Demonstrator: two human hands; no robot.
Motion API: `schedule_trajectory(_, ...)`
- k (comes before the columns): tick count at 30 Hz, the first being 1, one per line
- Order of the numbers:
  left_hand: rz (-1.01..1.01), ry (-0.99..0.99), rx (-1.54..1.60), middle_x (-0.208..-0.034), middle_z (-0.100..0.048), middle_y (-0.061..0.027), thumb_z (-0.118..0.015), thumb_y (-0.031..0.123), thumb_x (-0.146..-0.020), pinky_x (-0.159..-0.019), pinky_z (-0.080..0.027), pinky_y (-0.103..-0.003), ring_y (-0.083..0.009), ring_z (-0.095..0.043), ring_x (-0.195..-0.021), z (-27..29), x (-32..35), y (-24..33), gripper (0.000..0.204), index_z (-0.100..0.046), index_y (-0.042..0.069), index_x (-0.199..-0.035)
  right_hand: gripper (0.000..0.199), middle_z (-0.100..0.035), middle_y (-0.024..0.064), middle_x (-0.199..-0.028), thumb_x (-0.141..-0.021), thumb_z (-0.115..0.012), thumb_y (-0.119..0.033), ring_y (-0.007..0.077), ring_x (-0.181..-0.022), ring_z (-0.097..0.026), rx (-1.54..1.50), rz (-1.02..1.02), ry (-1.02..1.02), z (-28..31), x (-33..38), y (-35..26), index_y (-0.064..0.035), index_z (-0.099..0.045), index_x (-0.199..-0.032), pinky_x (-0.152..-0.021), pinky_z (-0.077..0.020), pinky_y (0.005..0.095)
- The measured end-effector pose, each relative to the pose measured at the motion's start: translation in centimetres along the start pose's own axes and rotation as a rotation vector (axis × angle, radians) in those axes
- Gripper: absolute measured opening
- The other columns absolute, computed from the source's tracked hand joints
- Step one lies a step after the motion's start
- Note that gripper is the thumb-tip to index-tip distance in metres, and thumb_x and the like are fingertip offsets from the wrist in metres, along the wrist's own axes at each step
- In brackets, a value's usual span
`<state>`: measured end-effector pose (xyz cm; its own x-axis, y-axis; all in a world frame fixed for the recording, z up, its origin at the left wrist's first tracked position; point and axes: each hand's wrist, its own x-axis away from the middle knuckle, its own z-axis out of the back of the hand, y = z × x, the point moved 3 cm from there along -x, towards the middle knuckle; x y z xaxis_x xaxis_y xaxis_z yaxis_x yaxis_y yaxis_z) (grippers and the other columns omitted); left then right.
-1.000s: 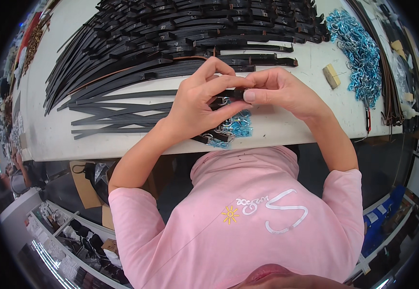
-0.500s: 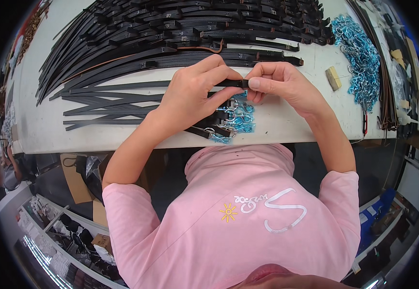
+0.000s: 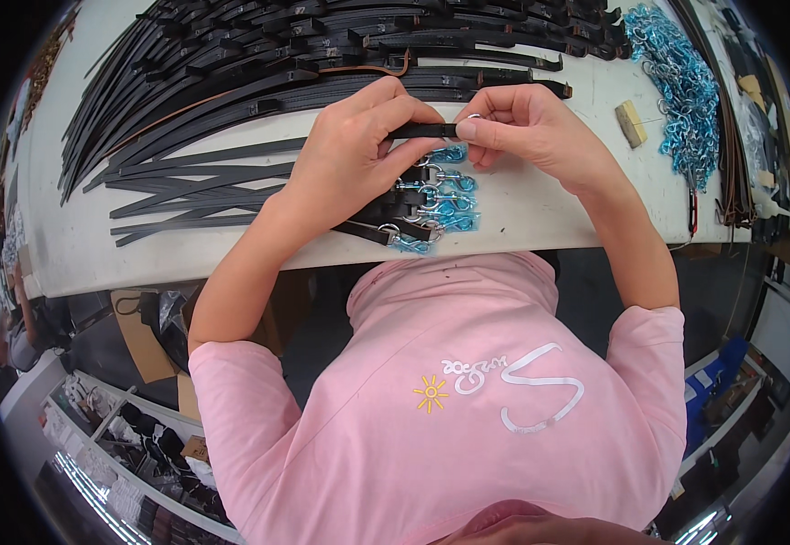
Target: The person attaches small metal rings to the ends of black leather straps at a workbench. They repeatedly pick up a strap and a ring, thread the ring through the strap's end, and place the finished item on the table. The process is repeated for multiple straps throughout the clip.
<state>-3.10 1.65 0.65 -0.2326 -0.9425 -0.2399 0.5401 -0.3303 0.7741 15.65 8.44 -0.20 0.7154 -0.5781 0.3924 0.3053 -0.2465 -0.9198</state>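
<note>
My left hand (image 3: 359, 150) and my right hand (image 3: 527, 127) together pinch one black strap (image 3: 424, 131) above the white table (image 3: 540, 213). The strap's end lies between the fingertips of both hands, and a small metal ring shows at my right fingertips. Just below the hands lie several finished black straps with silver snap hooks in blue wrap (image 3: 436, 200), near the table's front edge.
A big fan of long black straps (image 3: 259, 73) covers the far left and middle of the table. A heap of blue-wrapped metal hooks (image 3: 681, 77) lies at the right, with a small tan block (image 3: 631, 123) beside it. Shelves and boxes stand below the table edge.
Both hands with the strap have shifted slightly away from my body in the picture. The grip on the strap stays the same.
</note>
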Motion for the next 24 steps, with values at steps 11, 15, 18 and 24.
schedule_trajectory(11, 0.483, -0.328, 0.614, -0.081, -0.066, -0.0016, -0.068, 0.019, -0.089, -0.060, -0.044, -0.018, -0.0045, -0.059, -0.068, 0.3, -0.6, -1.5, 0.024, -0.069, -0.001, -0.102, 0.021, -0.066, 0.0022, -0.076, -0.091, -0.069, -0.023, 0.0074, -0.070, -0.064, -0.088, -0.007, -0.009, 0.0, 0.4, 0.0, -0.0029, -0.066, -0.092, -0.071, -0.0517, 0.0218)
schedule_trajectory(15, 0.531, -0.372, 0.659, -0.080, -0.068, -0.0003, -0.068, 0.020, -0.089, -0.056, -0.040, -0.017, -0.0048, -0.063, -0.066, 0.3, -0.9, -1.8, 0.020, -0.070, 0.003, -0.098, 0.020, -0.067, 0.0026, -0.077, -0.090, -0.069, -0.022, 0.0073, -0.070, -0.064, -0.101, -0.003, -0.021, 0.0, 0.4, 0.0, -0.0025, -0.065, -0.093, -0.071, -0.0518, 0.0215)
schedule_trajectory(18, 0.545, -0.369, 0.646, -0.081, -0.069, -0.0005, -0.069, 0.021, -0.089, -0.057, -0.040, -0.017, -0.0051, -0.065, -0.068, 0.0, -0.9, -2.0, 0.020, -0.070, 0.003, -0.096, 0.020, -0.068, 0.0029, -0.077, -0.090, -0.070, -0.021, 0.0074, -0.070, -0.064, -0.093, -0.014, -0.018, 0.0, 0.4, 0.1, -0.0023, -0.065, -0.093, -0.071, -0.0518, 0.0213)
schedule_trajectory(24, 0.524, -0.331, 0.598, -0.078, -0.067, 0.0003, -0.070, 0.019, -0.086, -0.057, -0.041, -0.019, -0.0059, -0.064, -0.066, -0.6, -0.7, -2.1, 0.014, -0.069, 0.005, -0.089, 0.020, -0.069, 0.0041, -0.078, -0.090, -0.070, -0.021, 0.0084, -0.071, -0.065, -0.040, -0.024, -0.008, -0.3, 0.1, 0.7, -0.0019, -0.066, -0.094, -0.070, -0.0517, 0.0207)
